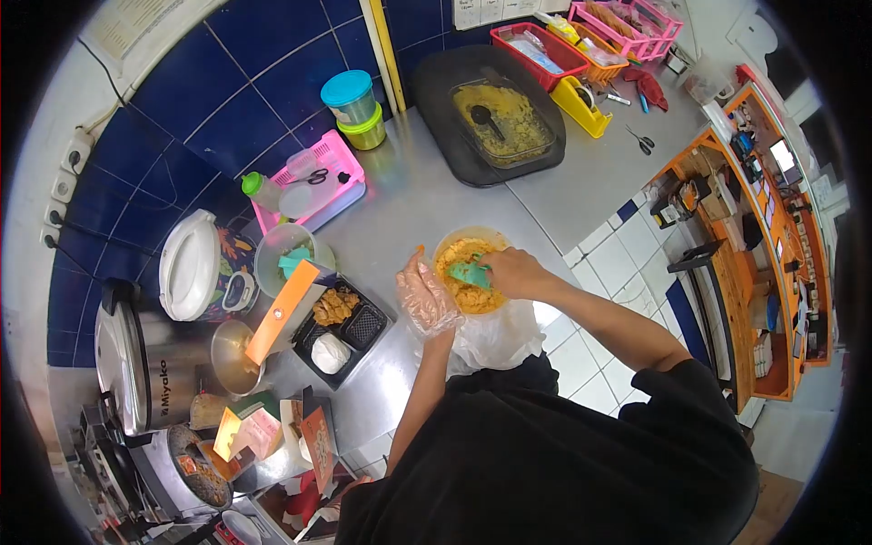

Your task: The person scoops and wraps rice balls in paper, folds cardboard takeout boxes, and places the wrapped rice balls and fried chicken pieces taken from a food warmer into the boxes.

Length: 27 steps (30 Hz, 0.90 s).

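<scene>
Green scoop (468, 276) — gripped in right hand (514, 273), dipped into orange food (465, 250)

My black, short-sleeved shirt (581, 454) fills the lower centre. A loose, clear plastic glove (440, 316) covers my left hand (423, 292).

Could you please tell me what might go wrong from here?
The tub stands near the counter's edge, so firm scooping might tip it. The bare right hand grips the green scoop close to the orange food, so it could touch that food.
</scene>
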Available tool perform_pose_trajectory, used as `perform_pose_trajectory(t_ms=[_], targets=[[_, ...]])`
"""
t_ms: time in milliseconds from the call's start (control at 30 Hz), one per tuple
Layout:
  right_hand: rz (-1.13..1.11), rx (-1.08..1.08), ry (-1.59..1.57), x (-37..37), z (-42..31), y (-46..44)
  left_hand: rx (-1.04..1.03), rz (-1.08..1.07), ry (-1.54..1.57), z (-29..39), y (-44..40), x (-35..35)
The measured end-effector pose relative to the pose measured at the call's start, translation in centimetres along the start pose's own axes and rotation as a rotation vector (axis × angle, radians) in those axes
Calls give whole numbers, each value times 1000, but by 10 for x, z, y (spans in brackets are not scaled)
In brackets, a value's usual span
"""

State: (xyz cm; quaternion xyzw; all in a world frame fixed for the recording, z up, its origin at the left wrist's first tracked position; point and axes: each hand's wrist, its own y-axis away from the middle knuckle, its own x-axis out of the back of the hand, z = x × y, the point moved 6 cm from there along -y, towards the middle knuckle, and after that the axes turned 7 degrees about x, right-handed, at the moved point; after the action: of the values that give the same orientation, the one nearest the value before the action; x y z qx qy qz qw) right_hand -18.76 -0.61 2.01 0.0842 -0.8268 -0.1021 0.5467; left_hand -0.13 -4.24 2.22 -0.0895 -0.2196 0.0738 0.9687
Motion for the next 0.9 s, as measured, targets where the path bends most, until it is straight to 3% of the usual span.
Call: perform_pose_trajectory(t_ms=[67,133,267,367,433,600,667,700,800,867,900], targets=[[31,68,-20,-3,0,-6,-2,10,15,-1,0,1],[-495,-127,-298,8,-13,2,-30,22,-8,0,2,2],[-443,-76,-320,-15,-6,-8,-66,54,26,-3,1,-2],[-541,-166,-531,-12,3,-7,-54,34,-20,-3,0,-1],[-586,-251,-850,3,6,1,-67,36,-13,4,-2,5],[-391,-328,-995,29,19,19,-73,-28,88,17,-12,23],[-353,-354,-1092,29,21,29,-307,-86,209,42,-17,26],[-347,-358,-1209,26,19,36,-307,-79,212,57,-19,26],[-340,-367,-1360,25,1,54,-456,-205,-81,90,-16,2],[-243,-361,-1369,25,-2,60,-465,-475,-27,76,-15,-31],[-187,-357,-1373,23,0,64,-470,-483,-28,69,-14,-38]])
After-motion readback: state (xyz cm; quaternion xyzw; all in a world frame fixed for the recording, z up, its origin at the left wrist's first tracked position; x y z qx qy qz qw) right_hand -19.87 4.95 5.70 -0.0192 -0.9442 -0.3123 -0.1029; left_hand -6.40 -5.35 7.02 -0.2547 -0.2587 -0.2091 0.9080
